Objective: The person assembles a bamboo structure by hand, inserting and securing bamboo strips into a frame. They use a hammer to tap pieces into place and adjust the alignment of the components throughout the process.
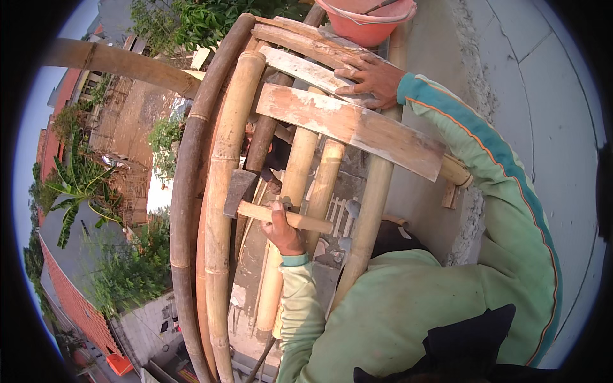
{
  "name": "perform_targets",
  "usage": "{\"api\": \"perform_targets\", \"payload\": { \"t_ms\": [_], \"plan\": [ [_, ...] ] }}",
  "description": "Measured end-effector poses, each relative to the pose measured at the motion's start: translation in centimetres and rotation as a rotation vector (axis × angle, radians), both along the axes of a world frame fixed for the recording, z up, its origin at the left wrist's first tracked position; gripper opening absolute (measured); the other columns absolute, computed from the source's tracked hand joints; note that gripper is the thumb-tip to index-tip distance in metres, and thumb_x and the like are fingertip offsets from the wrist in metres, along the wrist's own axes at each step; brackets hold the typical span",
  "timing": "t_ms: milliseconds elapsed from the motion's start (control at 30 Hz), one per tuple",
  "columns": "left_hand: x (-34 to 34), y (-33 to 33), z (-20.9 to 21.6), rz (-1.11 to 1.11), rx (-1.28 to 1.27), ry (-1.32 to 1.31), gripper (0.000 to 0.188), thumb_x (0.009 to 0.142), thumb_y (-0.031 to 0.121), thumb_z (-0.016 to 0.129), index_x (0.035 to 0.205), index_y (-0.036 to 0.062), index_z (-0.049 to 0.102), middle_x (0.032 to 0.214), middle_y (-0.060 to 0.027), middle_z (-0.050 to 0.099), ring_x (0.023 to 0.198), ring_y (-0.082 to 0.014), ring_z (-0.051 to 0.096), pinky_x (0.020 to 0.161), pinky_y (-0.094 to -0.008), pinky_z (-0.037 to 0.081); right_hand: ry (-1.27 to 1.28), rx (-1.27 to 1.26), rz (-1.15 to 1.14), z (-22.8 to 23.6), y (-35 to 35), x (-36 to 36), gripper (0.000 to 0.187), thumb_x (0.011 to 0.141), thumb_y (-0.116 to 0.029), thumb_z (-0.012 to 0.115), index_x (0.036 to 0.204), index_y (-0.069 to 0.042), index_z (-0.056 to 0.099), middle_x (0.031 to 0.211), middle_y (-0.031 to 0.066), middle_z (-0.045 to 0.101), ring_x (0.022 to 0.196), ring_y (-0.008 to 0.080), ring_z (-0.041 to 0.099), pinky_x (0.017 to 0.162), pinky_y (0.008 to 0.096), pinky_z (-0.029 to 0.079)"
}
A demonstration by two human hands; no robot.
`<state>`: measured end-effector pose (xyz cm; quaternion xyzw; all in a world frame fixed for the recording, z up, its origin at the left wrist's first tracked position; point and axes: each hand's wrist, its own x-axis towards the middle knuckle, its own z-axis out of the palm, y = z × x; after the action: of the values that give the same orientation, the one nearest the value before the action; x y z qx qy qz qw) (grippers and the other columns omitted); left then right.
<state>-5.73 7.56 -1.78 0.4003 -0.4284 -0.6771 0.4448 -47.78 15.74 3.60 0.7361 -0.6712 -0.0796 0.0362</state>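
The hammer [255, 201] shows a dull, dark metal head, rusty and matt, on a pale bare-wood handle gripped by the left hand [284, 230]. Just left of the hammer runs a smooth, yellowish bamboo pole [223, 191] with a faint sheen, and beside that a darker, weathered pole [185, 191], browner and matt. Above the hammer lies a rough wooden plank [351, 124], splashed with whitish dried plaster, chalky and uneven; the right hand [370, 80] presses on another such plank. Far above the hammer sits a glossy orange plastic bucket [367, 19]. Right of the hammer, soft green cloth sleeve [485, 166], and grey, gritty concrete wall [543, 83].
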Motion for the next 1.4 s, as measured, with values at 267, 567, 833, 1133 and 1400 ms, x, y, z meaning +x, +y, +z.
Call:
{"api": "perform_targets", "payload": {
  "t_ms": [267,567,833,1133,1400],
  "plan": [
    [-0.2,0.0,-0.6,0.007,-0.04,-0.027,0.02,0.097,0.021,0.068,0.09,0.0041,0.06,0.083,-0.001,0.057,0.078,-0.0112,0.052,0.073,-0.0277,0.043,0.124,-0.144,-0.003,-1.3,1.8,-3.8,0.083,0.081,-0.027,0.08,0.157,-0.034,0.046,0.172,-0.004,0.028,0.16,0.03,0.02,0.129,0.0555,0.024],
    [-1.4,0.5,0.7,-0.102,-0.163,-0.116,0.023,0.099,0.017,0.064,0.081,0.0065,0.055,0.079,0.0031,0.051,0.074,-0.0094,0.044,0.066,-0.027,0.036,0.228,-0.195,-0.187,-0.5,1.7,0.1,0.065,0.091,-0.02,0.067,0.153,-0.033,0.053,0.171,-0.0013,0.031,0.16,0.0271,0.024,0.127,0.0575,0.025],
    [-0.2,-0.7,-0.2,-0.048,-0.027,-0.057,0.023,0.1,0.025,0.067,0.096,0.003,0.061,0.085,-0.0032,0.061,0.076,-0.0128,0.056,0.07,-0.0293,0.046,0.209,-0.021,-0.484,-0.2,-0.5,0.2,0.068,0.097,-0.022,0.063,0.159,-0.039,0.042,0.174,0.0075,0.022,0.153,0.0497,0.032,0.096,0.0642,0.054],
    [0.0,-1.0,-0.2,-0.073,-0.056,-0.092,0.024,0.101,0.026,0.066,0.095,0.0033,0.061,0.083,-0.0013,0.059,0.074,-0.0122,0.056,0.069,-0.0295,0.046,0.187,-0.066,-0.558,0.4,-1.0,-1.8,0.057,0.1,-0.027,0.06,0.154,-0.04,0.05,0.171,0.0117,0.031,0.15,0.0528,0.035,0.107,0.0661,0.045],
    [-0.2,-0.6,0.5,-0.074,-0.027,-0.038,0.022,0.099,0.02,0.066,0.098,-0.0019,0.066,0.09,-0.0029,0.063,0.078,-0.0123,0.055,0.069,-0.0301,0.044,0.095,-0.924,-0.51,4.3,-1.0,-0.8,0.057,0.083,-0.029,0.08,0.137,-0.028,0.062,0.143,0.0073,0.059,0.145,0.0316,0.045,0.117,0.0563,0.039]
  ]
}}
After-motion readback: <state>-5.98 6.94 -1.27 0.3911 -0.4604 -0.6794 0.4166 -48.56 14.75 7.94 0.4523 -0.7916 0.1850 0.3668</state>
